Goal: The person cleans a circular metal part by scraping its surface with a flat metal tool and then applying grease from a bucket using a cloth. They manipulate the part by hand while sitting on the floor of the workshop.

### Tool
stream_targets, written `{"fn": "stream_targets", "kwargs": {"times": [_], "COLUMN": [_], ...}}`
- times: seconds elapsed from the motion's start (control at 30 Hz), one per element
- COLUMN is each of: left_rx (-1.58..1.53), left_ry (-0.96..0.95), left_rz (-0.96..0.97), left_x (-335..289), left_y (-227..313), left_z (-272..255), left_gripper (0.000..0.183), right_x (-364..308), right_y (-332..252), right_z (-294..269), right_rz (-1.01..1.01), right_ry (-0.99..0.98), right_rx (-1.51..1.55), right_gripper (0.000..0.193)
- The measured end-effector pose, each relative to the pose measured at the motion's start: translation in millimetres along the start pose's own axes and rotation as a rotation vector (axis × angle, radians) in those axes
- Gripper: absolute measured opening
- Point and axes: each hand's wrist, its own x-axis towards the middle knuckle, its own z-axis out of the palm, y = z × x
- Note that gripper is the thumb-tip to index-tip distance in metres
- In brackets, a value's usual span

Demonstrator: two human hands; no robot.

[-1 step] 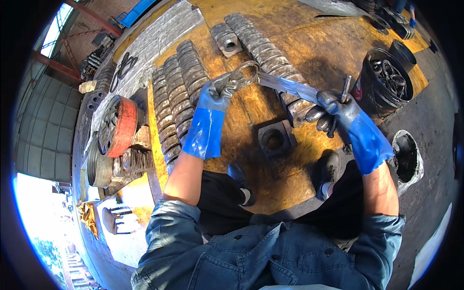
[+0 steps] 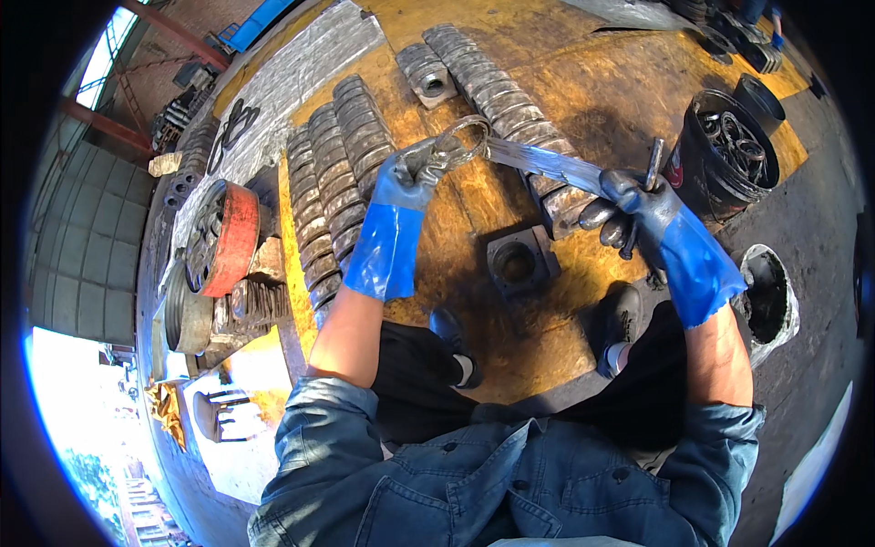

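Observation:
Both my hands wear blue rubber gloves with dark, soiled fingers. My left hand [image 2: 415, 171] is closed on the near side of a thin metal ring [image 2: 467, 137], held above the floor. A flat, shiny bluish strip [image 2: 542, 164] reaches from beside the ring to my right hand [image 2: 633, 202]; its exact kind I cannot make out. My right fist is wrapped round a dark rod [image 2: 655, 159], which sticks out above and below the fingers, and the strip's near end meets that fist. Below lies a square metal block with a round hole [image 2: 516, 262], between my shoes.
Rows of ribbed metal cylinders [image 2: 314, 196] lie ahead left, and a long row [image 2: 492, 87] runs ahead. At right stand a black bucket of metal rings [image 2: 685, 182] and a pale-lined bucket [image 2: 791, 319]. A red drum [image 2: 239, 239] is at left. Another person's glove [image 2: 777, 42] shows far right.
My right hand has shifted very slightly to the right, with the rod. My left hand and the ring stay where they were.

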Motion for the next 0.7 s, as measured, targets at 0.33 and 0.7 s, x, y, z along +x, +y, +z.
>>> {"fn": "stream_targets", "kwargs": {"times": [0.33,0.7], "left_rx": [0.062,-1.160], "left_ry": [-0.127,-0.397], "left_rz": [-0.002,-0.361], "left_x": [0.2,18.5], "left_y": [-4.8,-30.1], "left_z": [-29.1,-45.2], "left_gripper": [0.020,0.036], "right_x": [-10.0,-2.9], "right_y": [-18.7,-9.6], "right_z": [-0.8,-4.7], "right_rz": [0.197,0.439], "right_ry": [0.036,-0.020], "right_rx": [0.135,0.411], "right_gripper": [0.040,0.047]}}
